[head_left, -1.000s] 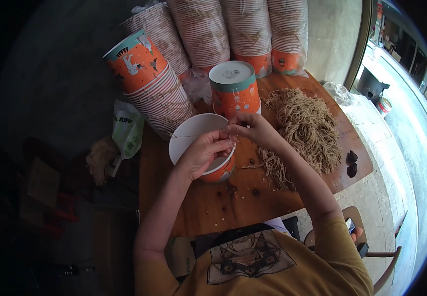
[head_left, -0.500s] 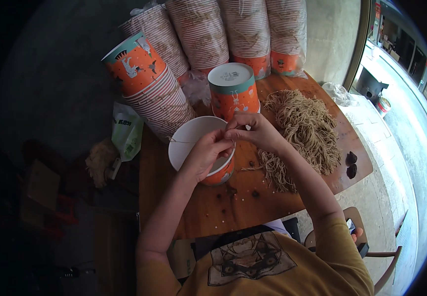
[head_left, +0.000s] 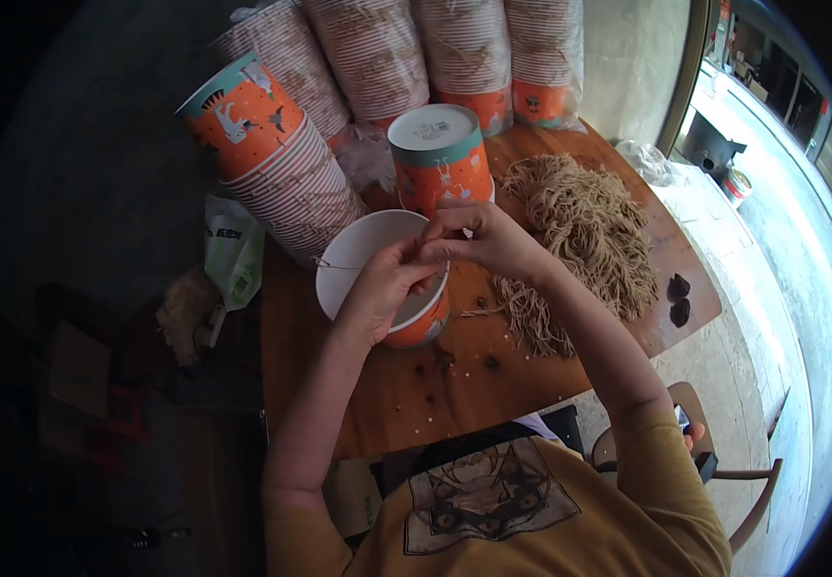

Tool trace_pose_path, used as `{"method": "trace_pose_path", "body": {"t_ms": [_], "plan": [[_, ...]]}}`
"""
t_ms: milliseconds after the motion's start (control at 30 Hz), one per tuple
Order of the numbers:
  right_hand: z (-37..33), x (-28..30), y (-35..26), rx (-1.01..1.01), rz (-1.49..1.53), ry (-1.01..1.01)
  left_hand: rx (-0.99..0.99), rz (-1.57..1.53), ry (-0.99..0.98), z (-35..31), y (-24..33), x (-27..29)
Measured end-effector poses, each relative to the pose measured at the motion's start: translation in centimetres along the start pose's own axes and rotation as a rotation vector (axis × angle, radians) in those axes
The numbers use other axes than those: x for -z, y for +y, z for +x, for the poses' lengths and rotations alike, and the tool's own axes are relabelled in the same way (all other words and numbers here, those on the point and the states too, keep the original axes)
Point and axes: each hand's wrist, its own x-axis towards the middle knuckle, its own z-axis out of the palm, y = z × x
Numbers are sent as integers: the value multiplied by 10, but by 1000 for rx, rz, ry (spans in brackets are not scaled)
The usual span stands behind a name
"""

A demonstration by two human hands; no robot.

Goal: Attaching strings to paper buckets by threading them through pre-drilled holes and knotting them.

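An orange paper bucket with a white inside stands upright before me, its mouth tilted a little my way. From its left rim a thin tan cord runs across the opening to my hands. My left hand is closed in a pinch over the right part of the mouth. Against it, at the right rim, my right hand also pinches; the cord's end is hidden by the fingers. Just behind stands an upside-down orange bucket with a teal band. To the right lies a heap of tan cords.
A leaning stack of buckets rises at the left, with plastic-wrapped stacks along the back. Two small dark objects lie near the right edge of the wooden table. Another person's hand shows beside a chair.
The whole view has shifted, so the table and buckets appear slightly up and left. My hands stay together at the bucket's right rim, with fingers slightly repositioned.
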Motion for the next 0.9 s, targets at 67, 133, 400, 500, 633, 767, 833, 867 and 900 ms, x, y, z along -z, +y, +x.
{"method": "trace_pose_path", "body": {"t_ms": [67, 133, 400, 500, 633, 767, 833, 867, 900], "plan": [[2, -1, 1, 13, -34, -10, 0, 37, -14, 0, -1, 1], [2, -1, 2, 31, -72, -24, 12, -5, -48, 1, -2, -2], [-3, -3, 12, -224, 170, 50, 80, -78, -127, -5, 2, -1], [-8, -4, 14, -246, 207, 51, 82, -61, -173, -4, 0, 0], [-19, -7, 14, -233, 175, 115, 99, -48, -153, -2, 0, -2], [-45, -10, 20, 42, -278, 370, 98, -47, -131, 2, 0, -3], [-51, -14, 20, 88, -365, 384, 90, -60, -110, 3, 0, -2], [-54, -16, 21, 39, -293, 355, 83, -71, -101, 4, 0, -4], [-56, -18, 21, -9, -220, 326, 86, -71, -101, 3, 0, -4]]}}
